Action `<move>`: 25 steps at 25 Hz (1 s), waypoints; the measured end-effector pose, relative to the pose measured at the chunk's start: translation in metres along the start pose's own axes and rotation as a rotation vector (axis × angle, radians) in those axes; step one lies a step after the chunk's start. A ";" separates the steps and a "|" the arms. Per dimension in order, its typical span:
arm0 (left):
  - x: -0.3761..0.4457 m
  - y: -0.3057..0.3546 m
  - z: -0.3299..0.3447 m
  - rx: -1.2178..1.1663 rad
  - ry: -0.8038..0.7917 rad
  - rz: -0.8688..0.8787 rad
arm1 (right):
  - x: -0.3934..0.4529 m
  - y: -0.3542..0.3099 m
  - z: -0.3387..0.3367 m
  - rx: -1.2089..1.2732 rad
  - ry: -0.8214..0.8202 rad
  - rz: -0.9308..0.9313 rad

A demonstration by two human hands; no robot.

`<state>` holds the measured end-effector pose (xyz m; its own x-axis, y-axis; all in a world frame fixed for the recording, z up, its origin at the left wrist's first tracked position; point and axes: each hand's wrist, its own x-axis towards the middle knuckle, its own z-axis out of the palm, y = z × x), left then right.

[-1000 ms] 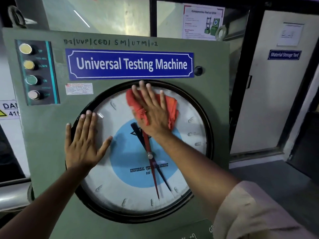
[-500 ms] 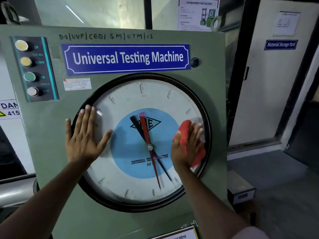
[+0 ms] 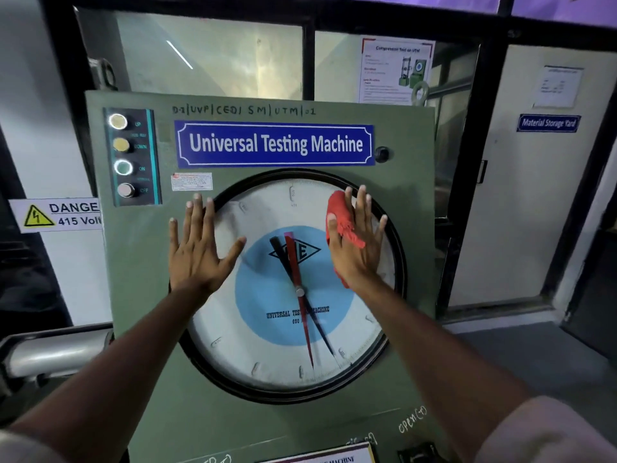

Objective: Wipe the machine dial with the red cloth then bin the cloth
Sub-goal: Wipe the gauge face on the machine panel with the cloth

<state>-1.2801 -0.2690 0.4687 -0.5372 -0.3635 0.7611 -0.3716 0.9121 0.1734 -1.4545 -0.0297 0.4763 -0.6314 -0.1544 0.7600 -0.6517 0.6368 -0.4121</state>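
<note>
The round machine dial [image 3: 267, 355] has a white face, a blue centre and red and black needles, set in a black ring on the green panel. My right hand [image 3: 359, 243] lies flat on the dial's upper right, pressing the red cloth [image 3: 338, 208] against the glass; the cloth shows at my thumb and wrist. Fingers spread, my left hand [image 3: 198, 252] rests flat across the dial's left rim and the panel. No bin is in view.
The green panel [image 3: 140, 295] carries several round buttons [image 3: 123, 155] at upper left and a blue "Universal Testing Machine" plate [image 3: 275, 144]. A "Danger 415 Volt" sign [image 3: 56, 213] is on the left wall. A white door [image 3: 527, 202] and dark floor lie to the right.
My right hand swept the cloth from the dial's top down to the right edge, then back up to the upper right. The left hand stayed put. The camera tilted upward.
</note>
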 end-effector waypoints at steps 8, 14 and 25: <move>-0.019 0.012 -0.138 0.083 -0.097 -0.062 | 0.007 -0.092 -0.097 0.036 -0.199 -0.322; -0.116 -0.037 -0.252 0.233 -0.142 -0.263 | -0.055 -0.193 -0.109 0.222 -0.317 -0.480; -0.358 -0.170 -0.456 0.533 -0.188 -0.657 | -0.282 -0.421 -0.089 0.499 -0.645 -0.756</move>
<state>-0.6791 -0.2072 0.4516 -0.1878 -0.8537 0.4856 -0.9306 0.3129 0.1901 -0.9643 -0.1875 0.4800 -0.0056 -0.8307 0.5567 -0.9656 -0.1403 -0.2190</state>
